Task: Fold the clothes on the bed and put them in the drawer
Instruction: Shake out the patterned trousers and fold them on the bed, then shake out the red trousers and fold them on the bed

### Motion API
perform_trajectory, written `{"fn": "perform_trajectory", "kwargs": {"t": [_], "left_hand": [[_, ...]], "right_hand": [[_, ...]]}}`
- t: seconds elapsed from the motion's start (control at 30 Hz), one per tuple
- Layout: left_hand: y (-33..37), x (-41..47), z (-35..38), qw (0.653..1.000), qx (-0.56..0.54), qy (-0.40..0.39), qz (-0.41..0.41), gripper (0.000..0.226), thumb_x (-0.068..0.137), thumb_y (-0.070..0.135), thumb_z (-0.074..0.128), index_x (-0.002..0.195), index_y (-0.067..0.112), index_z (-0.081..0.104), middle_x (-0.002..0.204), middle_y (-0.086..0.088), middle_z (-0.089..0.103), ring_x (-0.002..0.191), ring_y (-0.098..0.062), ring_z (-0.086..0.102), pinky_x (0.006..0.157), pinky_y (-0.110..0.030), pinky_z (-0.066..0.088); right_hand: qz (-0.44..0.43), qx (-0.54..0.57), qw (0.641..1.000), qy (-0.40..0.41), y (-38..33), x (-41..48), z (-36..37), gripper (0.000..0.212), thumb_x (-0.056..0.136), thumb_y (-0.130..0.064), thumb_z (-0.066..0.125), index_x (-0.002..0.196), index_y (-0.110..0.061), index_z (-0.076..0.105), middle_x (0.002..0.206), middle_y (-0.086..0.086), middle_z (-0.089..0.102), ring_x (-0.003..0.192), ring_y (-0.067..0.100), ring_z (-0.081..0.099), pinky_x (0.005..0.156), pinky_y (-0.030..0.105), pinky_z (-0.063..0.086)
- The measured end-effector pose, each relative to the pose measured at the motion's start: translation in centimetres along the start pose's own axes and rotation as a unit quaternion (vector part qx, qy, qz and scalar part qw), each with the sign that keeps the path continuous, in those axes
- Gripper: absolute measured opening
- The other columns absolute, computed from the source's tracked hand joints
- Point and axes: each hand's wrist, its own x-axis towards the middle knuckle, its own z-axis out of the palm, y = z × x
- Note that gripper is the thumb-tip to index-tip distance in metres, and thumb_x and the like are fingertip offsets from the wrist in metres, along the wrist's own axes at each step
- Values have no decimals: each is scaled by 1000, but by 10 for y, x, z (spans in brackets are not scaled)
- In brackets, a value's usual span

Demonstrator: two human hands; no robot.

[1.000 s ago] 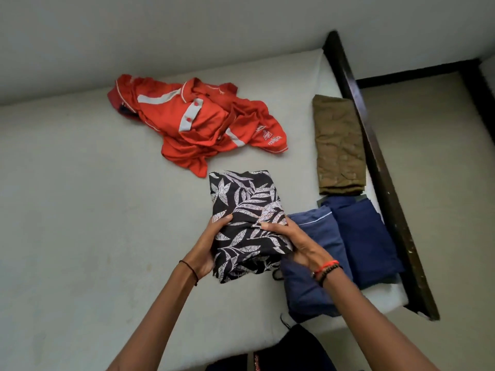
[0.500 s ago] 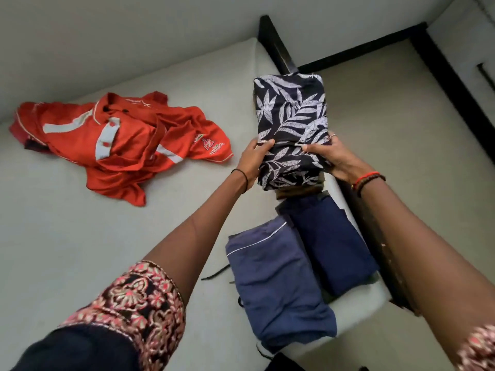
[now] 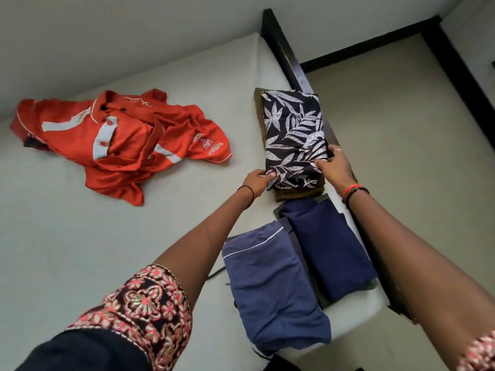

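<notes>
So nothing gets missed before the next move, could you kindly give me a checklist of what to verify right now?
1. The leaf-print garment is folded: ok.
2. It rests on the olive garment: ok.
3. Both hands are free: not ok; the left hand and right hand pinch its near edge.
4. The red shirt is folded: not ok, crumpled on the bed.
5. The light blue garment and dark blue garment are folded: ok.
6. The drawer is ready: cannot tell, out of view.
</notes>
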Motion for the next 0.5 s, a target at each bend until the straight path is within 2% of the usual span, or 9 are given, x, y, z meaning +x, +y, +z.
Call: {"fn": "perform_trajectory", "kwargs": {"t": [0.07, 0.1, 0.17, 0.23, 0.33, 0.4, 0.5], "left_hand": [[0, -8, -3, 1000, 13, 8, -2, 43, 93, 31, 58, 127, 6, 52, 127, -14, 58, 114, -26, 56, 93, -35, 44], [1, -13, -8, 1000, 10, 11, -2, 42, 93, 30, 57, 127, 6, 52, 127, -15, 58, 114, -26, 56, 95, -34, 43], [-1, -26, -20, 1000, -12, 26, 9, 34, 95, 25, 55, 122, 6, 56, 125, -15, 60, 103, -20, 58, 90, -30, 43], [-10, -40, -39, 998, -30, 50, 30, 27, 95, 19, 53, 117, 5, 59, 121, -14, 62, 97, -18, 57, 84, -28, 42], [-35, -58, -86, 990, -22, 128, 56, 21, 94, 12, 53, 108, 3, 65, 114, -14, 66, 99, -22, 60, 88, -29, 46], [-48, -66, -124, 977, 9, 203, 70, 19, 93, 8, 52, 102, 4, 68, 109, -12, 67, 100, -23, 61, 86, -25, 43], [-62, -72, -182, 929, 115, 328, 125, 18, 90, 3, 51, 101, 4, 66, 107, -17, 60, 100, -31, 58, 87, -31, 41]], "right_hand": [[-19, -34, 998, 57, -10, -21, 1, 56, 74, -22, 56, 129, -10, 50, 121, 21, 57, 114, 37, 53, 104, 41, 38], [-32, -54, 994, 89, -15, -30, 2, 50, 79, -16, 54, 128, -9, 51, 123, 22, 53, 118, 37, 47, 107, 39, 32], [-65, -75, 986, 136, -26, -45, 1, 43, 84, -6, 49, 126, -8, 52, 127, 22, 49, 122, 37, 40, 108, 36, 26], [-99, -77, 981, 147, -39, -55, 3, 40, 85, -4, 48, 124, -8, 54, 127, 20, 49, 122, 35, 39, 106, 35, 24], [-163, -83, 977, 108, -61, -63, 28, 31, 86, -1, 49, 115, -6, 59, 120, 19, 54, 116, 34, 45, 100, 30, 28], [-213, -93, 971, 58, -79, -67, 50, 22, 88, -2, 51, 106, -6, 62, 110, 15, 60, 109, 31, 51, 95, 31, 35], [-288, -113, 950, -34, -107, -72, 92, 11, 88, -6, 57, 97, -5, 63, 97, 13, 66, 97, 30, 58, 88, 36, 43]]}}
